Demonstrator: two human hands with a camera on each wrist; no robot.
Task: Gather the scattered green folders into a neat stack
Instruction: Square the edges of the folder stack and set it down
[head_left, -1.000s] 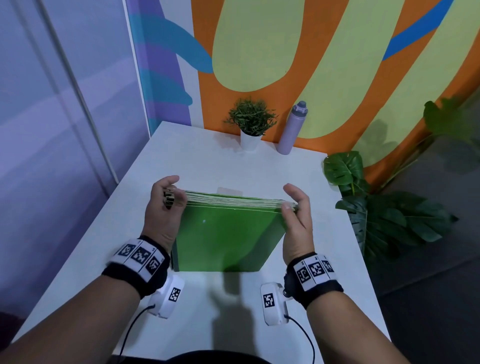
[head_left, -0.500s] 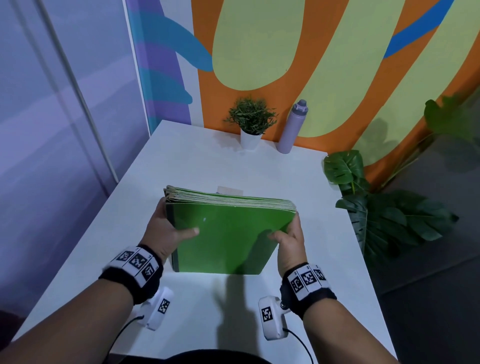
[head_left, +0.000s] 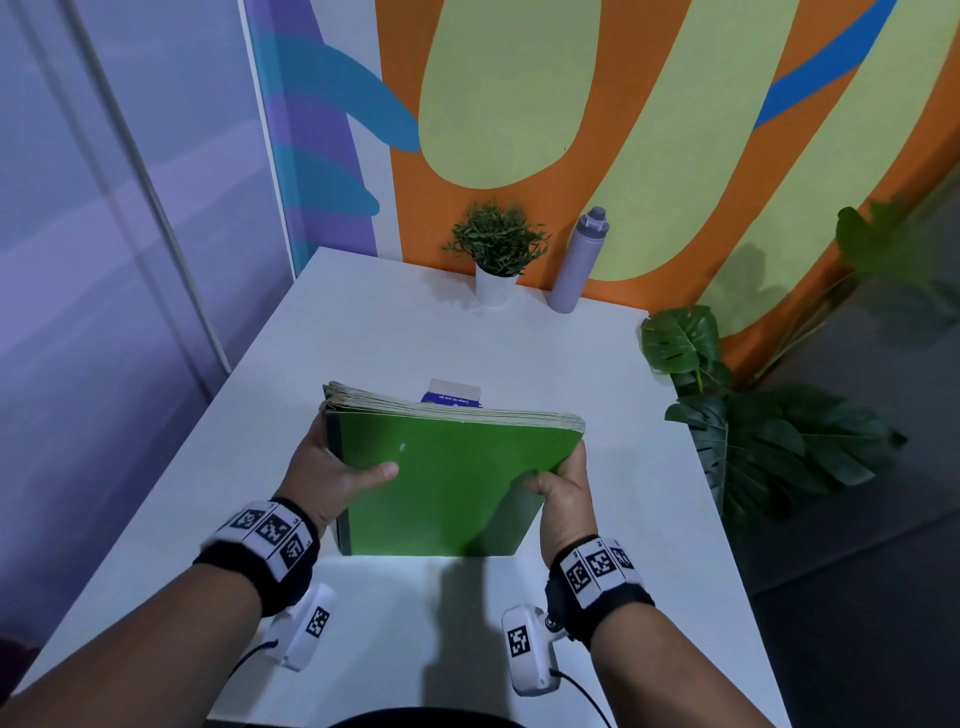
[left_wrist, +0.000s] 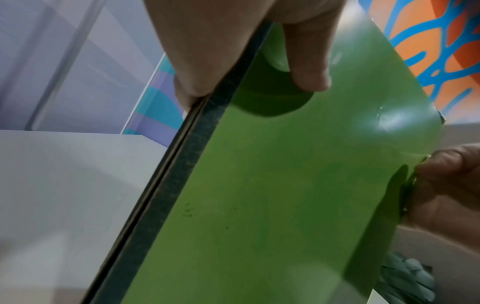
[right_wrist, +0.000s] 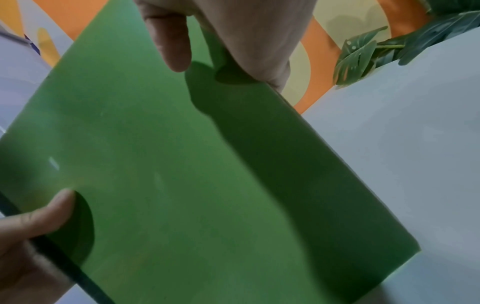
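A thick stack of green folders (head_left: 447, 483) stands tilted on its near edge on the white table (head_left: 363, 332), its top leaning away from me. My left hand (head_left: 332, 475) grips the dark spine side, thumb (left_wrist: 309, 67) pressed on the green cover (left_wrist: 285, 185). My right hand (head_left: 563, 486) grips the opposite side, thumb (right_wrist: 171, 45) on the cover (right_wrist: 182, 164) too. The fingers of both hands are hidden behind the stack.
A small white and blue box (head_left: 453, 392) lies just behind the stack. A potted plant (head_left: 496, 252) and a lilac bottle (head_left: 576, 262) stand at the table's far edge by the painted wall. Large leafy plants (head_left: 748, 431) stand off the right edge.
Both hands slid down from the stack's top corners to its sides, thumbs now on the front cover. The stack stays upright in about the same place.
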